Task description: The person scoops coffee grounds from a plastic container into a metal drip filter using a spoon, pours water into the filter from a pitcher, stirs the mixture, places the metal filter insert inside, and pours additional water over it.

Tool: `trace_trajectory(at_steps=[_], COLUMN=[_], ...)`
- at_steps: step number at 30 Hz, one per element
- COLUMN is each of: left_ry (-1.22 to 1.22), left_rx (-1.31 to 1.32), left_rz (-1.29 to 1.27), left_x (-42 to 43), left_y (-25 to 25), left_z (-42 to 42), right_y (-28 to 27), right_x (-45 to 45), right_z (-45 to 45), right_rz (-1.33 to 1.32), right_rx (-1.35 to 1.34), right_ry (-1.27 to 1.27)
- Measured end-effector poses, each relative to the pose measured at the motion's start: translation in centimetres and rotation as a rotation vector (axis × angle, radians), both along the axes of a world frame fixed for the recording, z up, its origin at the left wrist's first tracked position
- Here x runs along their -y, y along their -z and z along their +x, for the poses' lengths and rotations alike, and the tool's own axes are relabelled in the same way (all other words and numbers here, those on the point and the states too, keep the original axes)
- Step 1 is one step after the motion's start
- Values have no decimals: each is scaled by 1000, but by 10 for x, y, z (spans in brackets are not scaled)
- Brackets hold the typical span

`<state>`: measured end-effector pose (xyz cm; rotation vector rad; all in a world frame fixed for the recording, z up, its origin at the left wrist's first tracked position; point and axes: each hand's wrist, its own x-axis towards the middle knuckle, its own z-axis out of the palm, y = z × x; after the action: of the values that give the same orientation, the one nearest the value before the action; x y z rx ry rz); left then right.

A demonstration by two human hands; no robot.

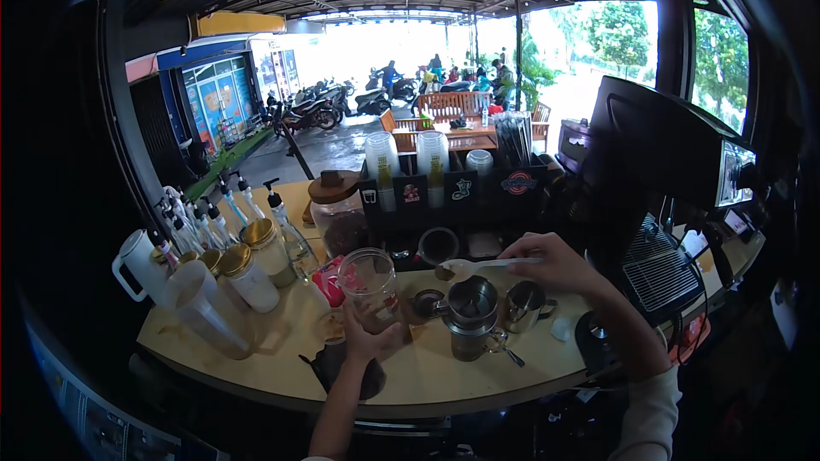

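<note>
My left hand [372, 340] is wrapped round a clear glass jar [369, 277] that stands open-topped near the counter's front edge. In my right hand [547, 261] is a white spoon [478, 265], with some brown matter at its bowl end. That bowl end hangs just above the rim of a metal filter cup [472, 297], which sits on top of a metal pitcher [471, 343]. A smaller steel jug [524, 306] stands to the right of the pitcher. Between jar and pitcher lies a small dark round dish [425, 304].
Several pump bottles [286, 226], lidded jars [249, 280] and a plastic pitcher [207, 312] crowd the left side. Behind stand a wooden-lidded jar [338, 213] and a black rack [453, 196] with stacked plastic cups. A large dark machine [666, 141] and drip grate [656, 265] occupy the right.
</note>
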<state>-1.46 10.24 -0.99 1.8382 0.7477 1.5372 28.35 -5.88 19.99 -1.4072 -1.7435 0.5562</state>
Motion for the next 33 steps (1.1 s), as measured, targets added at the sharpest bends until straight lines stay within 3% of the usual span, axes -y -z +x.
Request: trace_trajectory(at_steps=[14, 18, 21, 33], left_ry=[47, 29, 13, 129], left_rx=[49, 29, 23, 93], left_rz=[-104, -73, -84, -125], left_x=[2, -5, 0, -1], left_y=[-2, 8, 0, -3], left_z=[2, -1, 1, 3], right_y=[13, 31, 37, 38], right_x=[48, 47, 46, 39], right_z=[6, 10, 10, -2], right_rz=[56, 76, 102, 243], right_rx=[168, 215, 108, 233], right_ry=[305, 292, 275, 317])
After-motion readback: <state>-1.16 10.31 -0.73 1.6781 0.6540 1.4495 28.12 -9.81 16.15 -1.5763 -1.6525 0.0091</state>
